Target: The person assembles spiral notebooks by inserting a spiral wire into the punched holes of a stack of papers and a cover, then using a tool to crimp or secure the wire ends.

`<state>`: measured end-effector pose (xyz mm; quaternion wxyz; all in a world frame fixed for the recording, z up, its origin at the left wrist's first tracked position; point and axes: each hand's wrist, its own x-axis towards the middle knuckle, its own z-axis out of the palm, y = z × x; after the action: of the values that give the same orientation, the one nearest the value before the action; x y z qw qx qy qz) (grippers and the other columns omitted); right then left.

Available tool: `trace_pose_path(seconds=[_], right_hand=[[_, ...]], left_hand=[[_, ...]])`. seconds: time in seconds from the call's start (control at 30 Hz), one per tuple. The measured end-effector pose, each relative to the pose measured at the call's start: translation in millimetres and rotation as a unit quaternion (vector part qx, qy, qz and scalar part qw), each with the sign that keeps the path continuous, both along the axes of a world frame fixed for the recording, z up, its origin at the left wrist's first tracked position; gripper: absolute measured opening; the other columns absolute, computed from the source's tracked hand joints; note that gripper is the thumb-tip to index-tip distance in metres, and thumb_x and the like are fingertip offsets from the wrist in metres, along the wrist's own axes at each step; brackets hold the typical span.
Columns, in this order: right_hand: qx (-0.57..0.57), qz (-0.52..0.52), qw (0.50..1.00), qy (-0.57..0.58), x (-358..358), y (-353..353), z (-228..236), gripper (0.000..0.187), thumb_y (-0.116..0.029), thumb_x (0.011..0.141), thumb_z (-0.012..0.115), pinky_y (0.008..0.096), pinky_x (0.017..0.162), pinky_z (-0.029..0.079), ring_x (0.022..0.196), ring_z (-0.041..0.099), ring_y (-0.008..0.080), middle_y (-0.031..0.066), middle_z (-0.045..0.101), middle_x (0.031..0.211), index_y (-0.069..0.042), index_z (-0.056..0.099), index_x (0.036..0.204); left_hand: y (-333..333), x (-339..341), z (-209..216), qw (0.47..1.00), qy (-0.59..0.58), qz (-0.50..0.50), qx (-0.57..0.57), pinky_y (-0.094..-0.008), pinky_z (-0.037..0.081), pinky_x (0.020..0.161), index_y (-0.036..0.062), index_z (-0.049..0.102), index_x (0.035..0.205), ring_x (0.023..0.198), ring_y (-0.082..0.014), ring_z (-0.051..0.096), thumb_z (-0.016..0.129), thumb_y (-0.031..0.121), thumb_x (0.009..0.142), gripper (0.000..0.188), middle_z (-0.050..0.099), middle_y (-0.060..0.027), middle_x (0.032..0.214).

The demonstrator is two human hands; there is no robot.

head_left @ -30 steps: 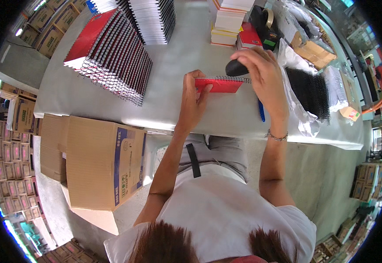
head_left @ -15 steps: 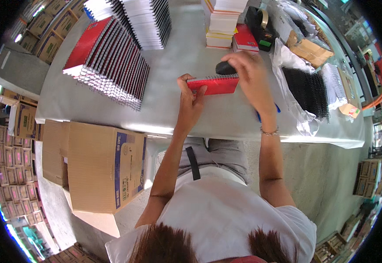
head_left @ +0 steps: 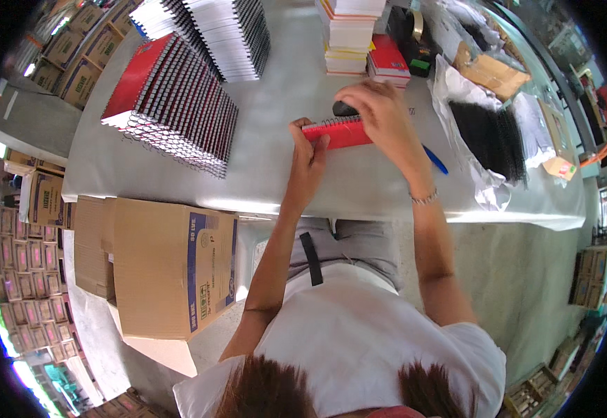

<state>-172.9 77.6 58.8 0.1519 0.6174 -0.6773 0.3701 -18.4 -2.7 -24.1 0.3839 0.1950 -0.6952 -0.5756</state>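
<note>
A narrow red spiral notebook [head_left: 345,135] is held above the grey table, coil edge away from me. My left hand [head_left: 308,150] grips its left end, thumb on the cover and fingers behind. Over the notebook's right end curls my right hand [head_left: 380,118], hiding that end. Its bent fingers are closed around a dark, rounded black object [head_left: 345,109] just beyond the coil. What kind of object this is cannot be made out. The wire-like coil [head_left: 335,121] shows as loops along the notebook's upper edge.
Red spiral notebooks [head_left: 171,104] stand stacked at the left, with white ones [head_left: 228,42] behind. Unbound pads [head_left: 349,49], a small red pad stack [head_left: 387,61] and a black tape dispenser [head_left: 415,45] stand far. Black coils [head_left: 488,143] and a blue pen [head_left: 435,159] lie right; a carton [head_left: 154,268] stands left.
My right hand has moved left along the notebook's coil edge, and the black object has shifted left with it. My left hand keeps its grip. The whole view has shifted slightly.
</note>
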Motion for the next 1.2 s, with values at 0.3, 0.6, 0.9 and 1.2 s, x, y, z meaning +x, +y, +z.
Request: trace_pose_path(seconds=[0.3, 0.6, 0.9, 1.2], right_hand=[[0.001, 0.055, 0.997, -0.057, 8.9, -1.4, 17.6, 0.011, -0.007, 0.089, 0.06, 0.0471, 0.084, 0.046, 0.094, 0.06, 0.0344, 0.0074, 0.07, 0.093, -0.011, 0.068, 0.096], [0.021, 0.024, 0.999, -0.017, 18.3, -3.8, 10.7, 0.014, -0.007, 0.089, 0.059, 0.0471, 0.088, 0.045, 0.095, 0.06, 0.033, 0.0069, 0.07, 0.094, -0.013, 0.069, 0.098], [0.056, -0.024, 0.998, 0.014, 4.7, -16.8, -11.9, 0.018, -0.008, 0.09, 0.06, 0.0477, 0.09, 0.044, 0.096, 0.06, 0.0331, 0.0049, 0.07, 0.098, -0.016, 0.072, 0.1], [0.009, -0.202, 0.979, -0.033, -28.0, 52.6, -26.1, 0.035, -0.025, 0.097, 0.061, 0.0526, 0.1, 0.037, 0.119, 0.052, 0.0373, 0.0131, 0.058, 0.127, -0.016, 0.058, 0.131]], left_hand=[[4.4, 1.3, -0.3, 1.0, -0.005, 0.002, 0.015, -0.029, 0.041, 0.093, 0.0076, 0.032, 0.127, 0.104, -0.0149, 0.046, 0.053, 0.016, 0.106, 0.031, 0.044, -0.0076, 0.113], [9.2, 6.6, 4.0, 0.999, -0.033, -0.005, 0.041, -0.0281, 0.043, 0.088, 0.0047, 0.029, 0.126, 0.098, -0.0167, 0.047, 0.05, 0.006, 0.105, 0.03, 0.041, -0.0109, 0.115], [-2.7, 3.8, -4.3, 1.0, -0.01, -0.008, 0.02, -0.0303, 0.044, 0.089, 0.0036, 0.03, 0.127, 0.098, -0.017, 0.047, 0.051, 0.011, 0.106, 0.031, 0.043, -0.0118, 0.118], [5.4, 6.4, -4.2, 0.999, 0.042, 0.005, 0.019, -0.0247, 0.039, 0.091, 0.0046, 0.033, 0.131, 0.103, -0.0115, 0.044, 0.056, 0.016, 0.104, 0.037, 0.045, -0.0061, 0.112]])
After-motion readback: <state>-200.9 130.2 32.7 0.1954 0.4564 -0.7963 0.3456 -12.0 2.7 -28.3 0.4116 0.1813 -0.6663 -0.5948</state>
